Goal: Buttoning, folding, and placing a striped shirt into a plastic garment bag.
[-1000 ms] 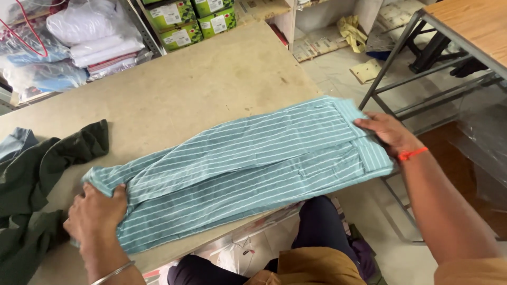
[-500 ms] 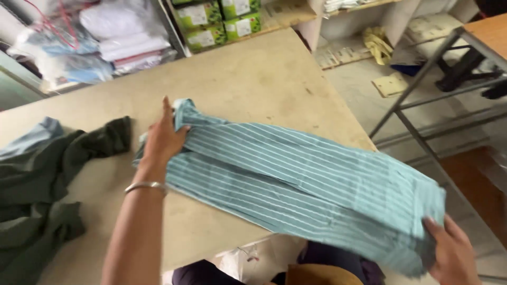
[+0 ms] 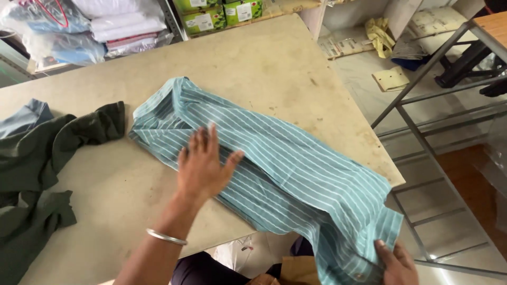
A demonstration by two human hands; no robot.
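A teal shirt with thin white stripes [image 3: 296, 169] lies folded lengthwise across the beige table [image 3: 237, 68], its collar end toward the upper left and its lower end hanging over the near right edge. My left hand [image 3: 203, 163], with a metal bangle at the wrist, rests flat with fingers spread on the shirt's middle. My right hand [image 3: 396, 264] grips the shirt's hanging end at the bottom right, below the table edge.
A dark green garment [image 3: 37, 174] and a blue one [image 3: 24, 119] lie bunched at the table's left. Bagged clothes [image 3: 105, 26] and green boxes [image 3: 216, 16] sit on shelves behind. A metal table frame [image 3: 422, 105] stands to the right over a floor with scattered papers.
The shirt has been swung so it lies diagonally. My left hand let go of the collar end and moved down flat onto the middle. My right hand stayed on the lower end.
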